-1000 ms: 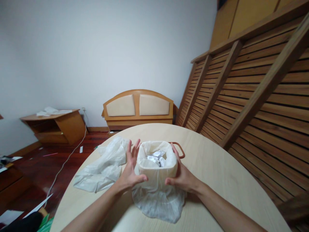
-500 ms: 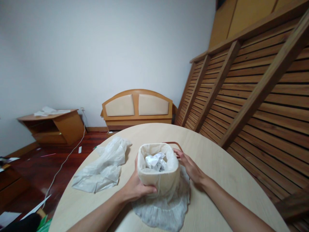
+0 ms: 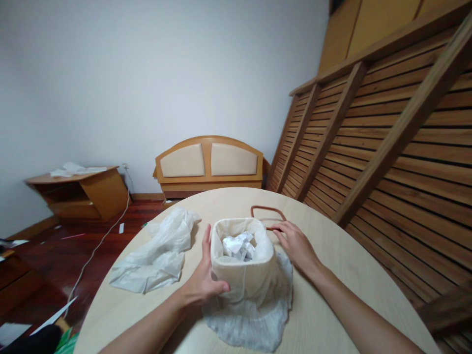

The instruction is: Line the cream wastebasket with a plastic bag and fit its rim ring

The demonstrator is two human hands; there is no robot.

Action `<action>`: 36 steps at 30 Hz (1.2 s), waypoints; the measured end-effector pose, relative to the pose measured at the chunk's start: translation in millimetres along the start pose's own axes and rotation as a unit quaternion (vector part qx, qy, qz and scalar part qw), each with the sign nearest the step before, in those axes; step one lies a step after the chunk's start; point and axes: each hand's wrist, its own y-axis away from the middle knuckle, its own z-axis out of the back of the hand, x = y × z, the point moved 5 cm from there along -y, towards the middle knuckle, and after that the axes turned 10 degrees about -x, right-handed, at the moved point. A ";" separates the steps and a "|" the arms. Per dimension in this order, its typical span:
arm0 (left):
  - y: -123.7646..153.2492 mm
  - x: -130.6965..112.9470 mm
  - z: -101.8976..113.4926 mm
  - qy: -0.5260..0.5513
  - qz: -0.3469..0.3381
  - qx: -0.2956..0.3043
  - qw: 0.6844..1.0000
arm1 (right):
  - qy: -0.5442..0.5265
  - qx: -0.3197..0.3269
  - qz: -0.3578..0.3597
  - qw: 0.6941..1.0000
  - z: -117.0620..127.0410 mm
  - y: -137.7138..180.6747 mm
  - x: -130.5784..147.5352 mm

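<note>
A cream bin (image 3: 239,282), lined with a thin whitish plastic bag (image 3: 254,322), stands on the round table. The bag folds over the rim and spreads around the base. Crumpled silvery-white paper (image 3: 239,246) lies inside. My left hand (image 3: 202,275) rests against the bin's left side, fingers extended and thumb apart across the front corner. Beyond the bin's right rear corner, my right hand (image 3: 297,243) pinches a thin brown rim ring (image 3: 271,207) with rounded corners. The ring's far side is raised behind the bin, and its near part is hidden.
Another crumpled whitish plastic bag (image 3: 158,255) lies left of the bin on the table (image 3: 332,285). Past the table are a headboard (image 3: 210,162) and a low wooden cabinet (image 3: 81,191). A slatted wooden frame (image 3: 387,162) leans at right; a cable (image 3: 99,243) crosses the floor.
My right hand has shifted slightly right and up, bringing the brown ring away behind the bin. My left hand has loosened, its thumb sliding left along the bin's front.
</note>
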 end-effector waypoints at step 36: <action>9.3 -67.8 10.0 -0.270 -0.287 -0.104 0.913 | -0.181 -0.087 0.195 0.960 40.3 23.7 138.2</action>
